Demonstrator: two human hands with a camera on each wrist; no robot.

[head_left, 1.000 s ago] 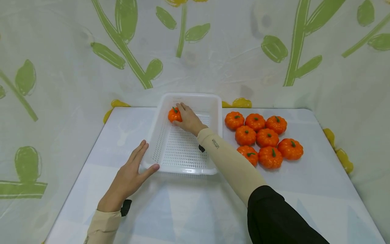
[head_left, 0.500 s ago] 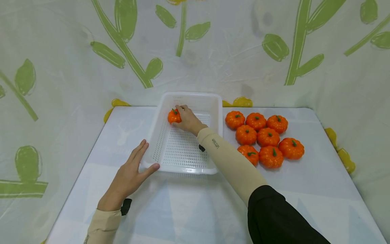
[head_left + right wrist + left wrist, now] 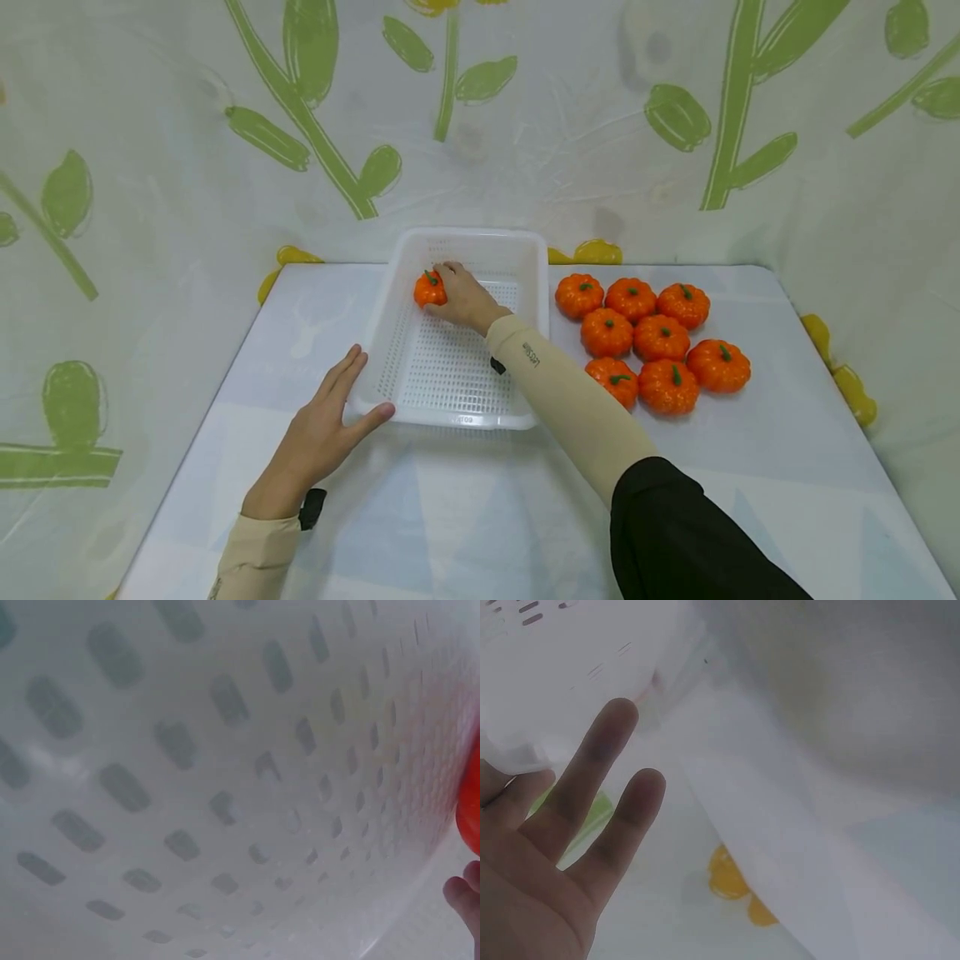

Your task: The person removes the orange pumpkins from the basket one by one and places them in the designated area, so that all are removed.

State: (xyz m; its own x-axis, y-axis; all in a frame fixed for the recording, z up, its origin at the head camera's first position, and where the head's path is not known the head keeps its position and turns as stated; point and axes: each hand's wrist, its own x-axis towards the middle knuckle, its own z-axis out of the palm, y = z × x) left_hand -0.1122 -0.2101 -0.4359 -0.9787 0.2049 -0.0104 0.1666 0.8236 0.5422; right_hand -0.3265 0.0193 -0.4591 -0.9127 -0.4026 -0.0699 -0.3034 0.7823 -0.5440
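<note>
A small orange pumpkin [image 3: 430, 289] with a green stem sits in the far left part of a white perforated plastic basket [image 3: 360, 398]. My right hand [image 3: 467, 298] reaches into the basket and grips the pumpkin's right side, its fingers bent. In the right wrist view the pumpkin [image 3: 471, 806] shows at the right edge, near my fingertips [image 3: 461, 894], against the basket's slotted wall [image 3: 225, 765]. My left hand [image 3: 315, 435] rests at the basket's near left corner, its fingers fairly straight and spread. The left wrist view shows that hand [image 3: 562, 847] beside the basket's outer wall [image 3: 562, 682].
Several more orange pumpkins [image 3: 662, 337] stand in loose rows on the white table [image 3: 795, 467], right of the basket. Behind the table hangs a pale cloth [image 3: 570, 150] printed with green plants. My right forearm crosses in front of one pumpkin [image 3: 613, 381].
My right fingers have bent from stretched out to closed about the pumpkin's side. The pumpkin has shifted slightly towards me. My left hand and the basket stay about where they were.
</note>
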